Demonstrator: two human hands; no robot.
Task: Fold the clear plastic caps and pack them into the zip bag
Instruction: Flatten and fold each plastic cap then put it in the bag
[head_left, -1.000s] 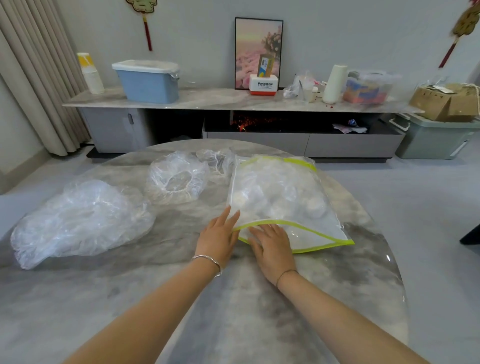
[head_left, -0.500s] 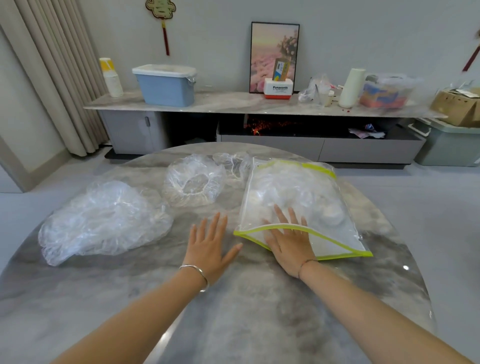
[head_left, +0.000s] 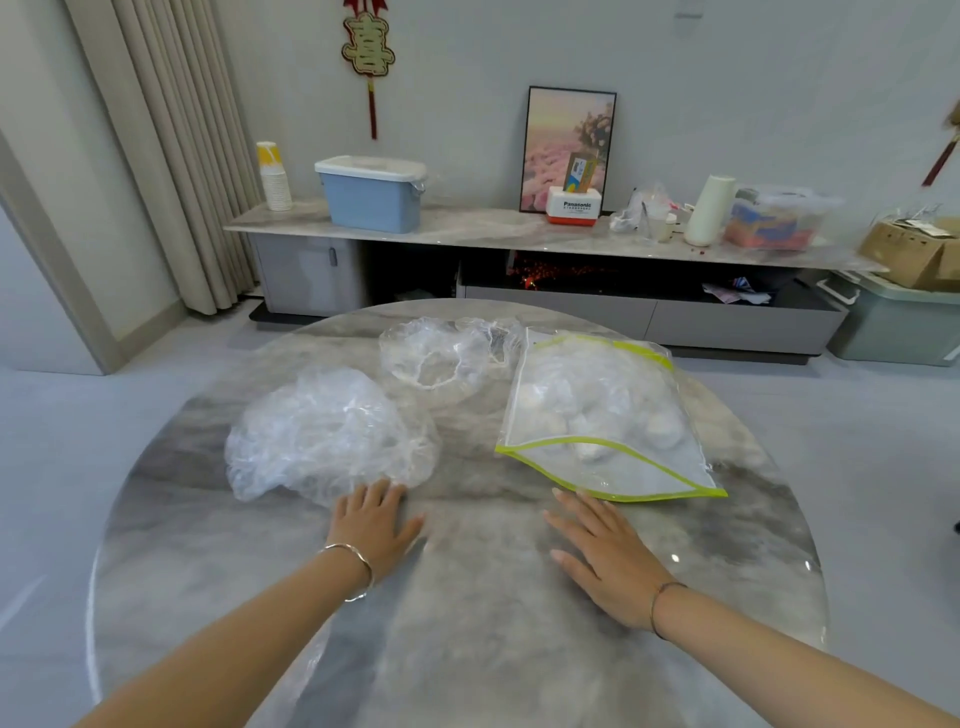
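Note:
A clear zip bag with yellow-green edging lies on the round marble table, with several folded white caps inside it. A heap of crumpled clear plastic caps sits to its left. One opened cap lies further back, beside a smaller crumpled cap. My left hand rests flat on the table, its fingertips touching the heap's near edge. My right hand lies flat with spread fingers just in front of the bag's near edge, holding nothing.
Behind the table runs a long low cabinet with a blue lidded bin, stacked paper cups, a framed picture, a white roll and boxes. Curtains hang at the left. Grey floor surrounds the table.
Both hands have come off the zip bag and drawn back toward me. The left hand moved left to the heap's edge; the right hand now lies on bare table.

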